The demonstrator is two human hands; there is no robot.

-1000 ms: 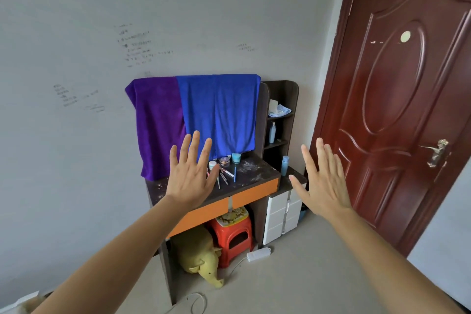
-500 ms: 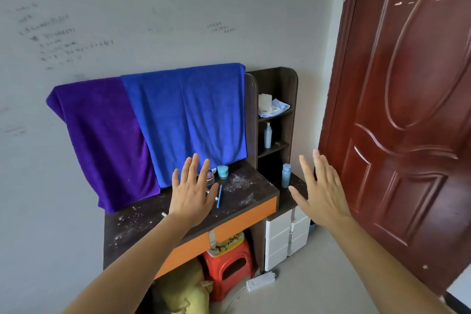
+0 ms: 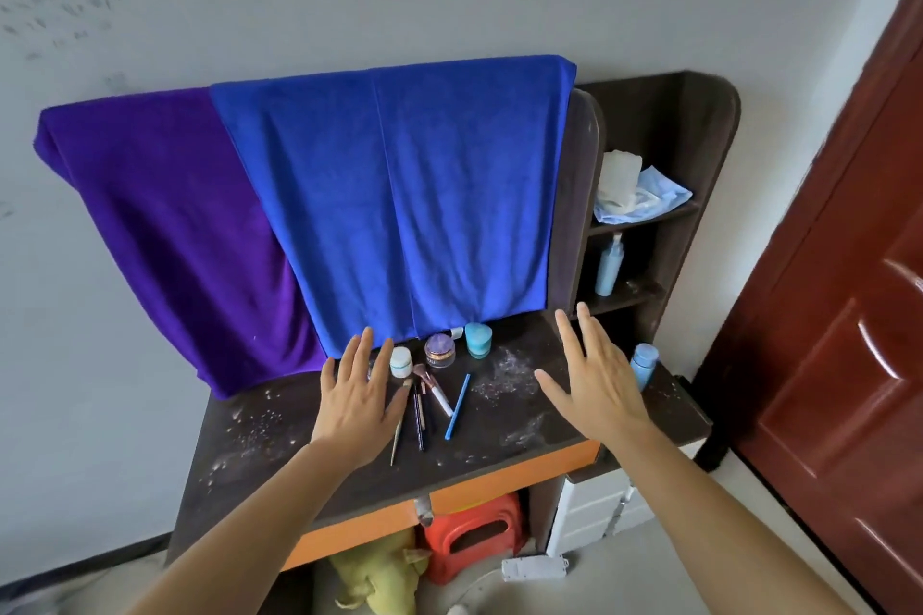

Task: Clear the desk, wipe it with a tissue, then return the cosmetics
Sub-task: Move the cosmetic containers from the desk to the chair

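Nothing has been lifted yet, so I judge the clearing step is only about to start. At the far left a purple towel (image 3: 165,225) hangs beside a blue towel (image 3: 414,195) behind the bench (image 3: 299,489), whose dark top is speckled with pale powder (image 3: 249,422). The left hand (image 3: 357,402) hovers flat over the bench, its grip wide and holding nothing, near the white jar (image 3: 401,361). Right of it the cosmetics cluster: a purple-lidded jar (image 3: 439,351) and a teal jar (image 3: 478,340) at the back, brushes (image 3: 432,387) and a blue stick (image 3: 458,406) lying loose in front. The right hand (image 3: 597,382) hovers over the bench's right part, grip likewise wide and empty. Just beyond it stands a small blue bottle (image 3: 643,365). Furthest right, the shelves (image 3: 709,155) hold a pump bottle (image 3: 609,267) and, above it, what looks like tissue (image 3: 619,185). The next move likely calls for closing a grip on the upright jars, then gathering the thin brushes, which may roll, and setting all of it off the bench before wiping.
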